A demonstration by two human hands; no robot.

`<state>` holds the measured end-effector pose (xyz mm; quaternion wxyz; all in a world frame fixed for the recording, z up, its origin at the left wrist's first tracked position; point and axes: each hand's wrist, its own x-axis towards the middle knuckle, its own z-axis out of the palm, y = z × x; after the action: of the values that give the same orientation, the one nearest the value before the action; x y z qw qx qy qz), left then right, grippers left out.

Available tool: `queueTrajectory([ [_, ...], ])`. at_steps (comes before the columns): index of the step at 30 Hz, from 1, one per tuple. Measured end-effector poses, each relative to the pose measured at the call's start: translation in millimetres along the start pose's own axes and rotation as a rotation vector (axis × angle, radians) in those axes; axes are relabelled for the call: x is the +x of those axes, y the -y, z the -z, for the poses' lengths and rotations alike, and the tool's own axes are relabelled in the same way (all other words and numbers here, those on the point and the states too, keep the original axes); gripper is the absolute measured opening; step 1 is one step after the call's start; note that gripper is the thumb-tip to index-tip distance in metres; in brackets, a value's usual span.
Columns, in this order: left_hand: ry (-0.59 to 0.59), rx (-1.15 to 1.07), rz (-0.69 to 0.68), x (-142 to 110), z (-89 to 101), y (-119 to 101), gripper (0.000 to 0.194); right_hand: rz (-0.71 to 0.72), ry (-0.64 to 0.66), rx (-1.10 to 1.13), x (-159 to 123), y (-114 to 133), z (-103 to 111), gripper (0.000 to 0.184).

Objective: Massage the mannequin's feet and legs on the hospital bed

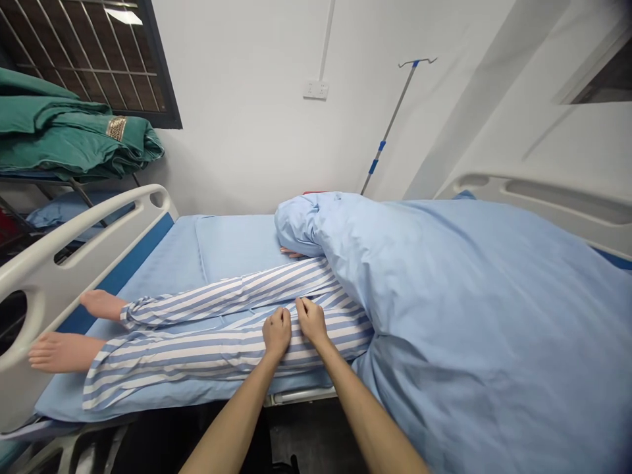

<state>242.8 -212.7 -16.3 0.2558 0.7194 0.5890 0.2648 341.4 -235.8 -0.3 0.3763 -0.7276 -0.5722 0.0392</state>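
Blue-and-white striped pajama trousers [222, 349] on a patient-care manikin lying across a hospital bed, gathered at the thigh of the nearer leg by a person's two bare hands. The left hand [276, 332] and right hand [312, 320] sit side by side, just touching or nearly so, both curled closed with knuckles up and fingers dug into the cotton, which puckers beneath them. The broad stripes run along both legs, creased and slightly rumpled, with the cuffs loose at the ankles. To the left of the grip, the legs lie nearly parallel and end in two bare, pale manikin feet [64, 352]. Just above the right hand, a light-blue blanket [469, 329] bunches over the figure's upper body and spreads across the bed to the right, while a manikin hand [290, 253] pokes out from under its fold. Beyond the grip, the legs rest on a blue bed sheet [162, 276], and a white bed rail [64, 263] rises past the feet. Farther off, a metal IV pole [390, 128] leans against a white wall, and folded green cloth [69, 125] is stacked on a shelf beneath a barred window [83, 59].
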Motion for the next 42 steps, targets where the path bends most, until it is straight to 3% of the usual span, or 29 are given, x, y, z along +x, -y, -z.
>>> queueTrajectory([
  [6, -0.011, -0.027, -0.006, -2, -2.5, 1, 0.032, -0.012, -0.063, -0.204, -18, -13, -9, 0.042],
  [11, 0.04, -0.229, 0.067, 20, -1.5, -9, 0.032, -0.038, -0.087, -0.154, -16, -11, -6, 0.044],
  [15, 0.053, -0.31, 0.023, 31, -5.6, -23, 0.034, -0.066, -0.122, -0.102, -15, -13, -6, 0.044],
  [21, 0.053, -0.148, -0.047, 13, -17.5, -22, 0.031, -0.098, -0.101, -0.032, -11, -16, -8, 0.046],
  [26, 0.051, -0.054, -0.06, 13, -18.2, -22, 0.029, -0.045, -0.003, -0.009, 3, -16, 8, 0.042],
  [33, 0.017, 0.012, -0.063, 9, -22.5, -22, 0.03, -0.06, -0.114, 0.004, -4, -32, 16, 0.043],
  [37, 0.039, -0.058, -0.066, 16, -20.0, -39, 0.031, -0.096, -0.16, 0.085, -6, -37, 14, 0.042],
  [42, 0.06, -0.357, -0.053, 20, -30.4, -70, 0.04, -0.145, -0.22, 0.236, -4, -43, 13, 0.041],
])
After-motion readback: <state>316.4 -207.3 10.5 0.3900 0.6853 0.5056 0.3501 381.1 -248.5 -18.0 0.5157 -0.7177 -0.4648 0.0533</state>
